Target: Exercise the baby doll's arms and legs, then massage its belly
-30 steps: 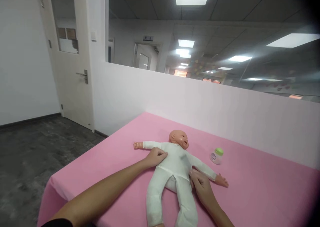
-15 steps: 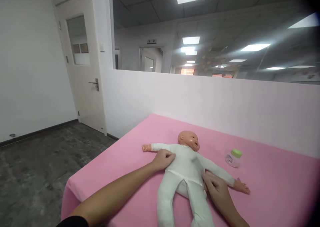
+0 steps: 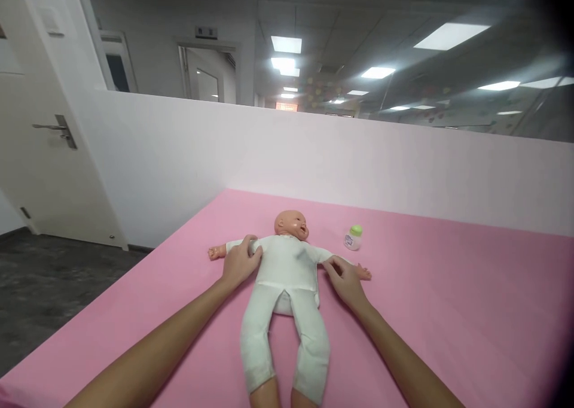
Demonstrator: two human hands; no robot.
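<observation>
A baby doll (image 3: 287,264) lies on its back on the pink-covered table (image 3: 430,312). It has a bald plastic head, a white cloth body and outspread arms, with its head toward the wall. On the image-left side my left hand (image 3: 238,264) curls over the doll's upper sleeve, the thumb beside its torso. My right hand (image 3: 347,282) is at the other sleeve, with finger and thumb closed at its lower edge; the fingertips are partly hidden. Beyond that sleeve stands a small baby bottle (image 3: 353,238) with a green cap, touched by neither hand.
A low white wall (image 3: 359,163) topped by a large window (image 3: 314,79) borders the table's far side. To the left are a closed door (image 3: 58,174) with a lever handle and the dark floor (image 3: 67,288).
My view has swung right. My left hand has moved from the doll's side onto its sleeve; my right hand has gone from beside the torso up to the other sleeve.
</observation>
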